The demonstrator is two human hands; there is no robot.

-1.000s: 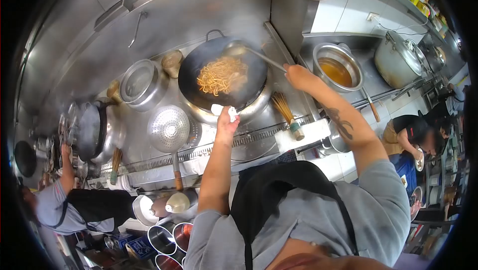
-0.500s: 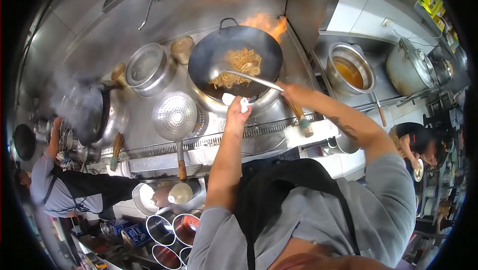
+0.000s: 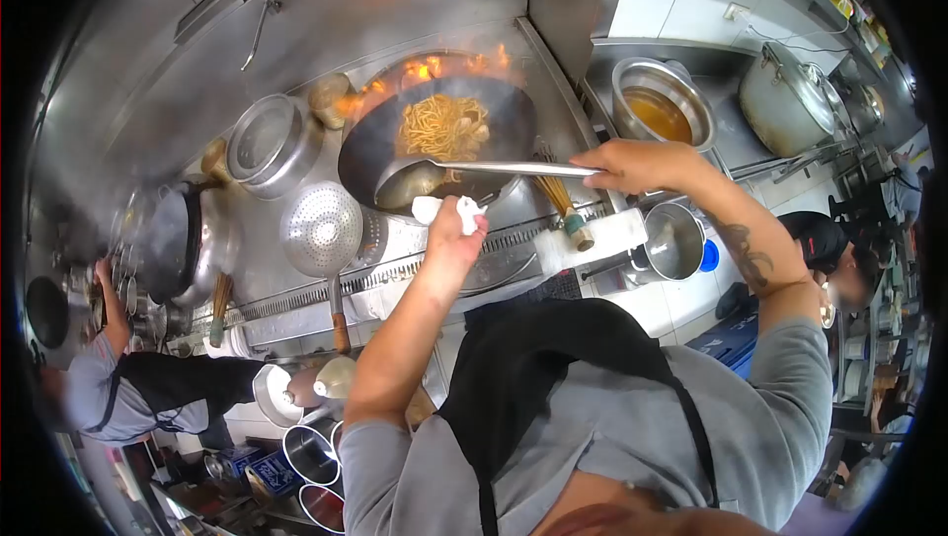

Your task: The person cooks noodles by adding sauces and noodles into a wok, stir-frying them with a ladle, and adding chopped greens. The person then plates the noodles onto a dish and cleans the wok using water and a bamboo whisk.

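Note:
My left hand (image 3: 456,226) is closed on a folded white cloth (image 3: 427,208) at the near rim of a dark wok (image 3: 360,146), gripping the wok through it. The near handle, if there is one, is hidden. The wok is tilted on the range, with brown noodles (image 3: 439,126) gathered toward its far side. My right hand (image 3: 637,166) is wrapped around the handle of a metal ladle (image 3: 513,168). The ladle's bowl is over the near left part of the wok, beside the noodles. Orange flames (image 3: 430,69) rise behind the far rim.
A perforated strainer (image 3: 321,228) lies left of the wok, near stacked metal bowls (image 3: 265,141). A bamboo brush (image 3: 575,225) rests at the right edge. Further right are a pot of amber liquid (image 3: 657,113) and a lidded pot (image 3: 785,101). A co-worker (image 3: 158,388) stands left.
The wok has come nearer and tilted, with flames now showing behind its far rim. My right hand has drawn back rightward, and the ladle's bowl has left the noodles.

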